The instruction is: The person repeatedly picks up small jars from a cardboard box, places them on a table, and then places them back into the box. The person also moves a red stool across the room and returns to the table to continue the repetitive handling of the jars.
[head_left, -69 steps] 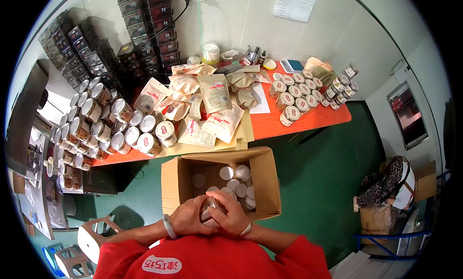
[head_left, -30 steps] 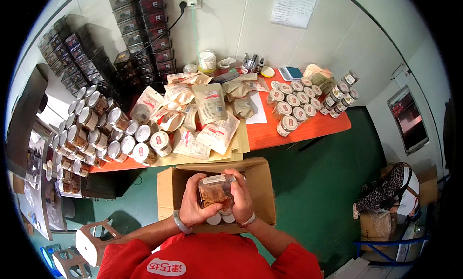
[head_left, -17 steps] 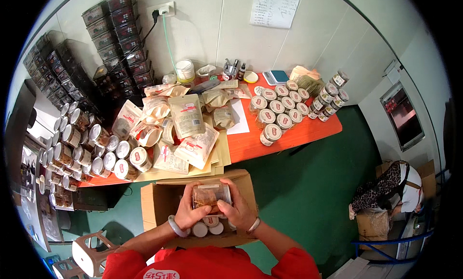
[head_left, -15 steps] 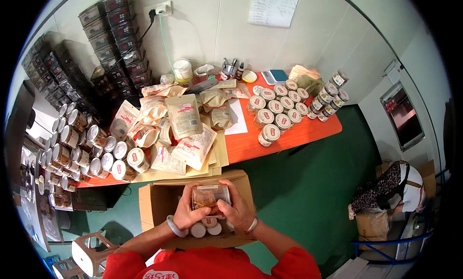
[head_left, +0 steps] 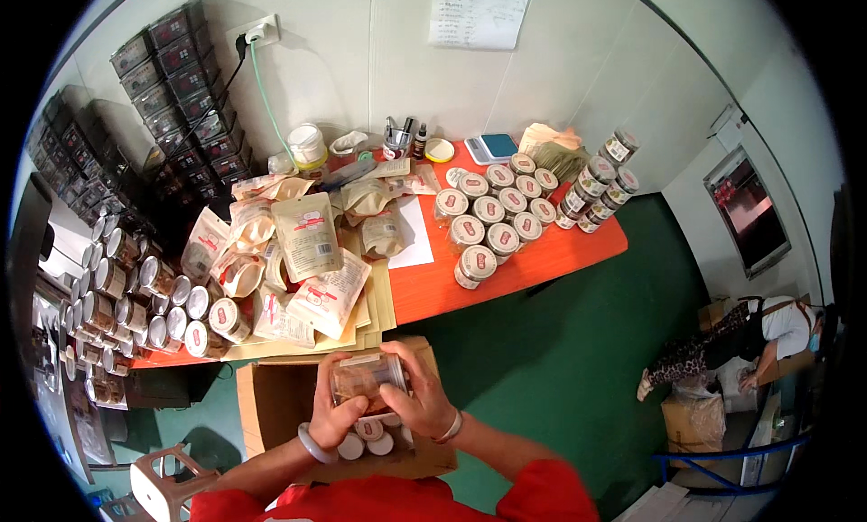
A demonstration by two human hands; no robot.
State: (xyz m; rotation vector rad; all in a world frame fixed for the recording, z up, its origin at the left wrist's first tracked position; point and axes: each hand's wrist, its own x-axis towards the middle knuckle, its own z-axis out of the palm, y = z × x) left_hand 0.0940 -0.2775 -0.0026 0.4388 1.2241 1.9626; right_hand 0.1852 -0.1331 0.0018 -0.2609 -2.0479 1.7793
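A clear jar (head_left: 368, 378) with reddish-brown contents lies on its side between my two hands, above an open cardboard box. My left hand (head_left: 330, 403) grips its base end, thumb across the lower side. My right hand (head_left: 423, 397) wraps the lid end, with its thumb against the jar. Below them, the cardboard box (head_left: 262, 405) holds several jars with white lids (head_left: 380, 443); my hands and forearms hide part of its inside.
An orange table (head_left: 542, 265) carries paper pouches (head_left: 307, 237), rows of lidded jars (head_left: 488, 210) and a small scale (head_left: 492, 147). More jars (head_left: 113, 274) and stacked black boxes (head_left: 185, 79) stand left. A plastic stool (head_left: 158, 481) is lower left. A person (head_left: 777, 328) bends over boxes at right.
My view has shifted, so the table and box sit further left. The jar stays in both hands and has turned slightly. The person at right has moved a little.
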